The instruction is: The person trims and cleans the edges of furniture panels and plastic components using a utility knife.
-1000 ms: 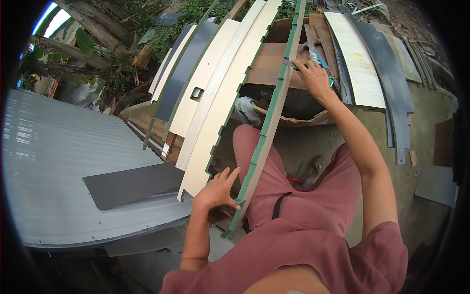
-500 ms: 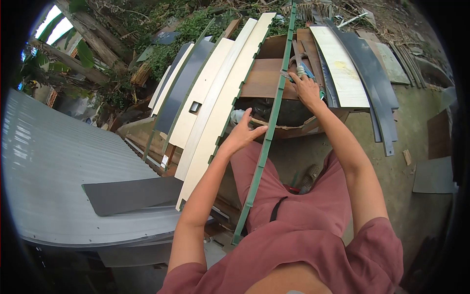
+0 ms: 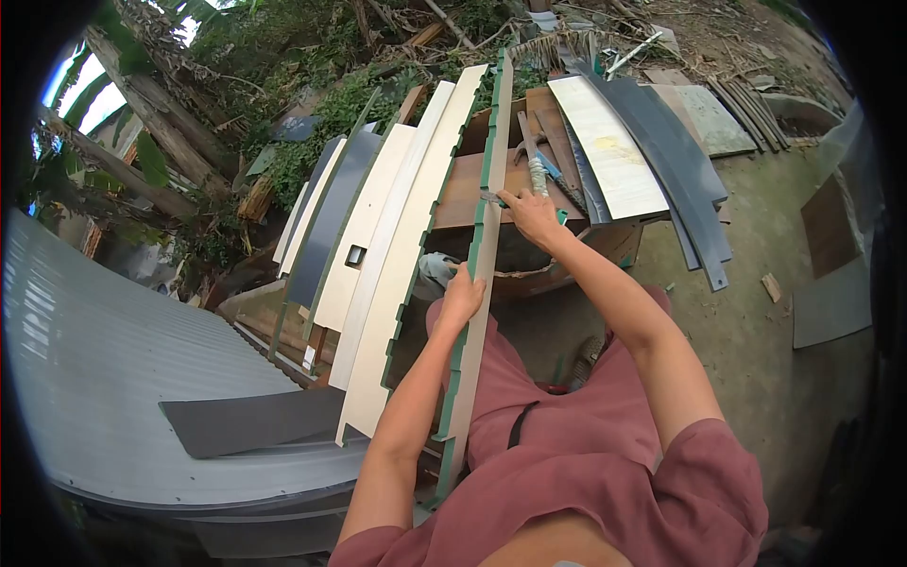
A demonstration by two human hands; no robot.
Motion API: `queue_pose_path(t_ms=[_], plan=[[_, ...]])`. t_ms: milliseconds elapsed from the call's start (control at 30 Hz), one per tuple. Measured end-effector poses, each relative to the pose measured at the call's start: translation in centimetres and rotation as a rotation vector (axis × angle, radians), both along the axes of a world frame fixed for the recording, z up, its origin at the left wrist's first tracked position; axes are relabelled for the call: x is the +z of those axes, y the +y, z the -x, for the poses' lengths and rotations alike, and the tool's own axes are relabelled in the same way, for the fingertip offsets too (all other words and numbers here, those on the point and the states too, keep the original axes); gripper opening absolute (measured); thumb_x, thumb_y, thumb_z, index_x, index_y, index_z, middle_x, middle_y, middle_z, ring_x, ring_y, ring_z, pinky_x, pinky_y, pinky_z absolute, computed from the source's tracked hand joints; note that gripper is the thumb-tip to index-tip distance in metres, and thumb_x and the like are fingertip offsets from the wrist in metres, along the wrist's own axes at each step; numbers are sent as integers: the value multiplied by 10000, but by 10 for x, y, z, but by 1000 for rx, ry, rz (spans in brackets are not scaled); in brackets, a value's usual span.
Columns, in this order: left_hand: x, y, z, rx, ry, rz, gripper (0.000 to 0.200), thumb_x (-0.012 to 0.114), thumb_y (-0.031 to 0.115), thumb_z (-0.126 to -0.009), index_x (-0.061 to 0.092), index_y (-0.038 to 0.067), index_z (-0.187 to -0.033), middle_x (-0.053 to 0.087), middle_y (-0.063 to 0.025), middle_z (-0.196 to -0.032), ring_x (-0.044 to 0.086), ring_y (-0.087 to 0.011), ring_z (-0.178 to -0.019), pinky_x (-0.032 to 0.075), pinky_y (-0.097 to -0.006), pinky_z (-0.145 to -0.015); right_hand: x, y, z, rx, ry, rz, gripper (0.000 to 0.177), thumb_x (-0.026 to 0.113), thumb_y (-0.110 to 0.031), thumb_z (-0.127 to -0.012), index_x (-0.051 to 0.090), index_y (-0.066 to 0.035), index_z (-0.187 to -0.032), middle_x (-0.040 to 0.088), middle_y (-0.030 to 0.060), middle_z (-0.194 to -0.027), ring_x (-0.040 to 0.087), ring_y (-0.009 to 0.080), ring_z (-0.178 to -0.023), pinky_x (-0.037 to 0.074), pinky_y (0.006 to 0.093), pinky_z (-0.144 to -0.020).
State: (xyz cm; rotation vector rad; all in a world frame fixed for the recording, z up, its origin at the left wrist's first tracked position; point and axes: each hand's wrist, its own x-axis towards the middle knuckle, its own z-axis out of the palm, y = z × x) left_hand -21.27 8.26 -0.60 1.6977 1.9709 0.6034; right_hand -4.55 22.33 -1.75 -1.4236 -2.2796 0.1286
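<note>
**Both hands on a long green-edged strip**

Head view: a long, narrow green-edged strip (image 3: 472,321) with notches cut along its side runs from the person's lap away toward the far stack of boards. The left hand (image 3: 463,297) is closed around it about midway along, fingers wrapped over its left edge. The right hand (image 3: 532,216) is farther up, curled tight around a small tool (image 3: 490,197). The tool's metal tip touches the strip where it crosses the near edge of a brown board (image 3: 461,192). Whether the tip cuts in or only rests there cannot be told.

Just beyond the right hand, a tool with a rope-wrapped handle (image 3: 539,174) lies on the brown board. To the left of the strip, cream panels (image 3: 392,246) with the same green notched edging lie side by side, and dark grey panels (image 3: 326,217) sit beyond them. A corrugated metal sheet (image 3: 104,359) fills the lower left and carries a flat grey piece (image 3: 246,421). To the right, a pale plank (image 3: 609,146) and curved dark slats (image 3: 675,165) lean out over the concrete ground (image 3: 756,274).
</note>
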Motion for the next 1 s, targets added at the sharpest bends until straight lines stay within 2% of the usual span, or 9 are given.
queue_pose_path(t_ms=[33,100,300,467,633,700,833,867,1000], plan=[[4,-12,4,5,-70,22,388,544,204,-840,475,-30,-1142,601,-294,-1030,563,-439,-1022,437,-450,-864,2,-7,2,3,3,13,383,555,-283,-885,478,-251,-1259,591,139,-976,605,347,-912,484,458,-726],[11,-37,11,3,-74,26,381,541,188,-846,469,-32,-1149,600,-303,-1019,564,-445,-1010,445,-454,-856,7,-21,7,99,-10,-56,367,524,-142,-855,529,-231,-1210,588,125,-918,600,326,-869,460,439,-709],[32,-110,27,47,-178,101,407,539,194,-868,452,-14,-1208,611,-287,-1017,577,-438,-999,459,-438,-844,12,-63,13,275,-39,-284,358,560,-149,-817,552,-233,-1165,579,100,-889,587,255,-814,440,397,-677],[19,-147,33,83,-223,156,427,531,200,-878,438,-4,-1241,612,-290,-1014,575,-440,-1004,460,-436,-842,12,-91,10,366,-82,-294,440,579,-153,-805,513,-257,-1227,557,59,-921,545,211,-827,402,354,-687],[23,-151,13,121,-97,150,488,508,179,-889,348,15,-1319,608,-311,-953,577,-480,-916,455,-505,-787,18,-87,6,365,-151,-329,502,583,-143,-805,482,-269,-1281,550,35,-958,534,193,-849,387,337,-701],[19,-153,4,128,-66,125,500,505,174,-891,330,2,-1326,606,-317,-936,579,-486,-889,453,-519,-774,19,-82,5,317,-34,-297,513,589,-112,-775,491,-251,-1260,534,39,-908,524,204,-816,378,346,-681],[19,-153,-1,125,-4,84,514,503,167,-894,312,-36,-1326,603,-331,-906,586,-493,-847,458,-533,-755,25,-71,0,278,106,-69,461,592,-194,-847,452,-186,-1286,565,88,-928,561,259,-869,439,383,-701],[20,-153,-2,123,-6,88,514,503,167,-894,312,-36,-1326,603,-331,-906,586,-493,-847,458,-533,-755,28,-69,-2,319,121,-2,440,575,-213,-871,443,-154,-1286,576,114,-928,577,293,-894,470,418,-737],[21,-153,2,128,-41,86,520,501,169,-895,304,-25,-1336,603,-332,-904,586,-491,-855,457,-534,-752,34,-73,-9,437,100,113,424,571,-215,-874,451,-148,-1275,580,131,-940,586,305,-904,481,434,-758]])
